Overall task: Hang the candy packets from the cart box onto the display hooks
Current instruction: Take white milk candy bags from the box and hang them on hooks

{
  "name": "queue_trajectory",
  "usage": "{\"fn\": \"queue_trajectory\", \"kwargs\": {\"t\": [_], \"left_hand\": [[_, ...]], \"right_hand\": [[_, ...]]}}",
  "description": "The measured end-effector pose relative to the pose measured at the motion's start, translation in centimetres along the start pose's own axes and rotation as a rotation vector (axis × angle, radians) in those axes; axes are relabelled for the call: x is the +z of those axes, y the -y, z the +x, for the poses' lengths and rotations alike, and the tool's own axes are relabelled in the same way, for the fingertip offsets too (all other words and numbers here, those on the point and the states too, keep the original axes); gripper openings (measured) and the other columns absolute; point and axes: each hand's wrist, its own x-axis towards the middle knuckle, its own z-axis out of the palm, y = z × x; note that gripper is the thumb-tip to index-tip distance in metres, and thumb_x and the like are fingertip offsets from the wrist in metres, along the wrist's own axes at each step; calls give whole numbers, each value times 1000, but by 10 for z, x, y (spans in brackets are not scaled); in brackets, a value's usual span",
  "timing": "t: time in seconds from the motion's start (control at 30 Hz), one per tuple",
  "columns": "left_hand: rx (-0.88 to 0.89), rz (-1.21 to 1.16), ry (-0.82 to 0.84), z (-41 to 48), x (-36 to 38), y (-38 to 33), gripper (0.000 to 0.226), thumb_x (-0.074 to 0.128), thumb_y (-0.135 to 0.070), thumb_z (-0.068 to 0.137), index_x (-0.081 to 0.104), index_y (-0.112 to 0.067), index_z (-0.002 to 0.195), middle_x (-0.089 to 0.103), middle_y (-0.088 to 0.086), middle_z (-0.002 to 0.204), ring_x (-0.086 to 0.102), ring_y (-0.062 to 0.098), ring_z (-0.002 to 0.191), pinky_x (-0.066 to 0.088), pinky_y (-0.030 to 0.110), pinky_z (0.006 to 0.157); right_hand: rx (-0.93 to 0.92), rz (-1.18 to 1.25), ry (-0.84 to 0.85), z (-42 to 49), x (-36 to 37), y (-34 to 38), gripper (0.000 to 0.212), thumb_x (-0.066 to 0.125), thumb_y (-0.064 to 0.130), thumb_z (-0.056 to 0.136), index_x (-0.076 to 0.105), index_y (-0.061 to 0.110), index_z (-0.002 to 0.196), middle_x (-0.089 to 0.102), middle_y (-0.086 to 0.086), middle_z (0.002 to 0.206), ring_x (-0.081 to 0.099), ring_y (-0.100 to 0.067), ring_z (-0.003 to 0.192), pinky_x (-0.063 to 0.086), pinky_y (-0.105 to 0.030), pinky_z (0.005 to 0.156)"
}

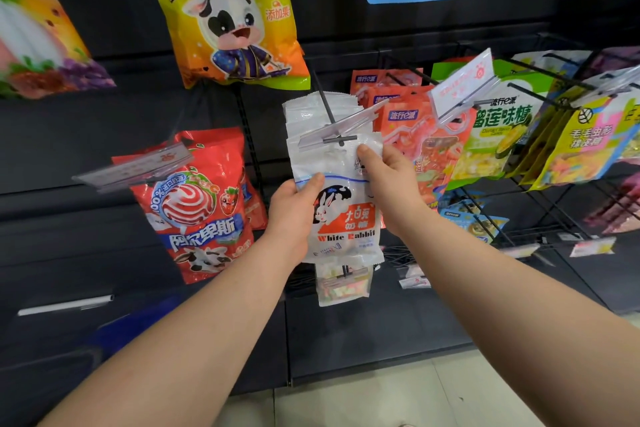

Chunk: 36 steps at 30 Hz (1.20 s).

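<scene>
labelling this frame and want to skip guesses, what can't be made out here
1. Cart box: outside the head view entirely.
2. Hang hole of the White Rabbit packet: hidden by the clear label strip and the right hand, so whether it is on the hook is unclear.
3. Rear white packets: only edges show, count unclear.
4. Small packet below: blurred, top covered.

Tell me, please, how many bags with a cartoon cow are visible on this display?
2. A yellow bag hangs at the top centre; a red bag hangs at the lower left. More may be hidden behind the red one.
</scene>
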Motion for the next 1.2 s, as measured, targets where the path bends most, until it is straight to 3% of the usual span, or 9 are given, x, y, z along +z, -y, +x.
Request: {"fn": "queue_trajectory", "kwargs": {"t": [0.17, 0.33, 0.5, 0.63, 0.73, 0.83, 0.97, 1.1, 1.2], "left_hand": [[24, 6, 3, 6, 2, -3, 15, 61, -27, 94, 65, -14, 101, 74, 14, 100, 72, 30, 88, 58, 48, 81], [19, 29, -13, 9, 3, -5, 13, 61, -28, 94, 63, -15, 97, 73, 13, 98, 72, 30, 87, 58, 48, 82], [35, 120, -66, 15, 3, -6, 13, 62, -31, 93, 59, -18, 90, 72, 12, 99, 71, 29, 87, 58, 48, 81], [160, 287, -123, 16, 0, -4, 10, 62, -29, 91, 54, -26, 86, 68, 1, 95, 67, 22, 89, 58, 43, 80], [256, 431, -117, 14, -9, 4, 12, 64, -22, 90, 54, -24, 96, 64, -4, 97, 63, 19, 93, 55, 36, 76], [346, 593, -95, 21, -19, 9, 14, 65, -18, 89, 54, -21, 97, 63, 4, 106, 61, 19, 96, 51, 33, 77], [408, 810, -75, 34, -21, 11, 15, 63, -24, 91, 57, -16, 102, 56, 1, 106, 51, 13, 88, 36, 24, 64], [428, 796, -78, 48, -21, 12, 20, 64, -25, 90, 60, -14, 106, 58, 4, 112, 54, 15, 91, 41, 29, 73], [463, 802, -67, 57, -22, 10, 14, 64, -25, 89, 57, -18, 97, 58, 5, 109, 56, 18, 90, 41, 28, 70]], "right_hand": [[-10, -24, -20, 6, 3, 1, 11, 55, 21, 96, 61, 16, 88, 68, -4, 80, 66, -18, 69, 57, -33, 65], [-16, -84, -56, 10, 5, 0, 15, 56, 22, 95, 59, 12, 83, 62, -9, 78, 61, -23, 71, 53, -32, 64], [15, -182, -92, 17, 8, -1, 28, 58, 30, 91, 56, 6, 76, 58, -9, 76, 58, -25, 72, 55, -48, 76], [-14, -267, -112, 17, 6, -3, 26, 57, 31, 93, 50, 9, 80, 50, -12, 77, 51, -22, 70, 46, -38, 65], [-46, -314, -97, 14, 3, -5, 28, 57, 29, 93, 47, 12, 72, 48, -6, 69, 50, -20, 66, 43, -33, 64], [-118, -399, -88, 12, -4, -10, 13, 60, 28, 90, 56, 16, 88, 61, -5, 80, 58, -23, 76, 50, -36, 71], [-122, -514, -61, 15, -15, -23, 29, 62, 34, 89, 64, 6, 96, 64, -14, 82, 58, -22, 72, 51, -40, 71], [-77, -492, -45, 26, -13, -26, 31, 61, 38, 88, 66, 9, 97, 70, -13, 90, 67, -28, 84, 56, -48, 79], [-51, -508, -27, 36, -10, -24, 25, 59, 38, 91, 64, 15, 97, 66, 0, 82, 64, -20, 78, 53, -34, 67]]}}
